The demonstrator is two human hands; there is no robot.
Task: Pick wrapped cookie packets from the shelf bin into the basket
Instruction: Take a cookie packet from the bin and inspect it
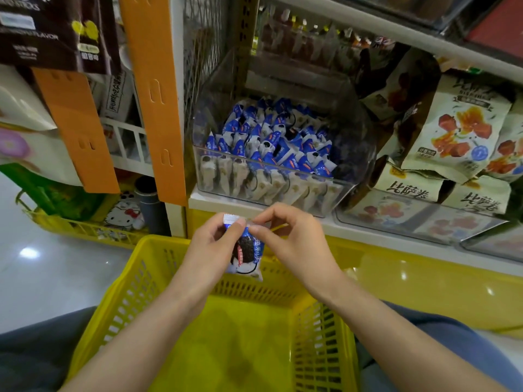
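Both hands, left hand [210,244] and right hand [294,244], pinch one cookie packet [246,250] by its top edge above the yellow basket [135,278]. Behind them, the clear shelf bin [348,165] holds many more packets.

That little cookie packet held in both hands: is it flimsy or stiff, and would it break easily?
Probably light: the packet hangs from mere fingertip pinches by the left hand and right hand. Its glossy wrapper looks thin and perhaps slippery, though the contents seem to keep it fairly flat. Likely to crumble if squeezed hard.
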